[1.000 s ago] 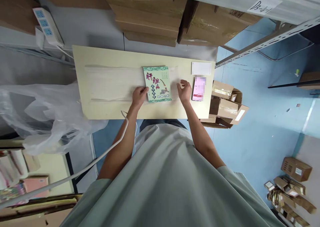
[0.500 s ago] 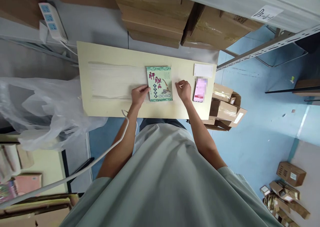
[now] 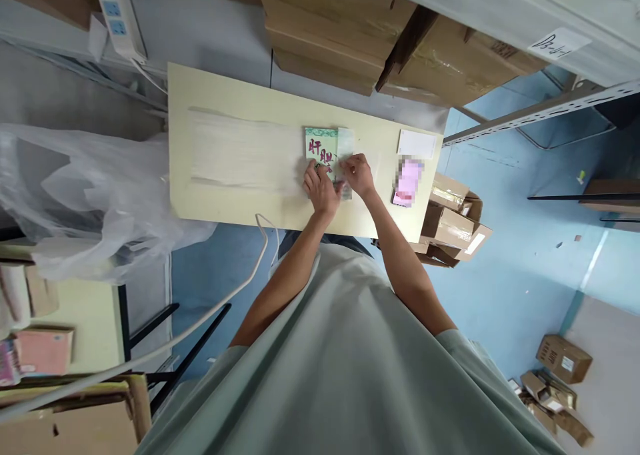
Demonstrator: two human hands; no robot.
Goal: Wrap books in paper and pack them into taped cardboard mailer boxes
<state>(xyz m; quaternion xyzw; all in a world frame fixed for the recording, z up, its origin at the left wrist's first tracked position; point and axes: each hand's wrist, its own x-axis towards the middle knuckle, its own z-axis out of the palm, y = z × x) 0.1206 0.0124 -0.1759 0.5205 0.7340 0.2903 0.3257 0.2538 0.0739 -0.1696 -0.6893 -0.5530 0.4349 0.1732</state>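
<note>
A green-bordered book (image 3: pixel 320 141) with red characters lies on the cream table (image 3: pixel 225 208). A pale translucent strip (image 3: pixel 345 141) covers its right side. My left hand (image 3: pixel 323 188) rests on the lower part of the cover, fingers spread. At the book's right edge my right hand (image 3: pixel 357 173) has its fingers pinched together on the pale strip. Thin whitish translucent sheeting (image 3: pixel 240 149) lies flat left of the book.
A pink-screened phone (image 3: pixel 409 181) and a white card (image 3: pixel 417 144) lie at the table's right end. Cardboard boxes (image 3: pixel 340 48) stand behind. Clear plastic (image 3: pixel 100 201) hangs at the left, and a white cable (image 3: pixel 220 305) crosses near my left arm.
My left hand has moved right, from the book's left edge onto its cover. My right hand has moved in to the book's right edge, and the pale strip now covers that side.
</note>
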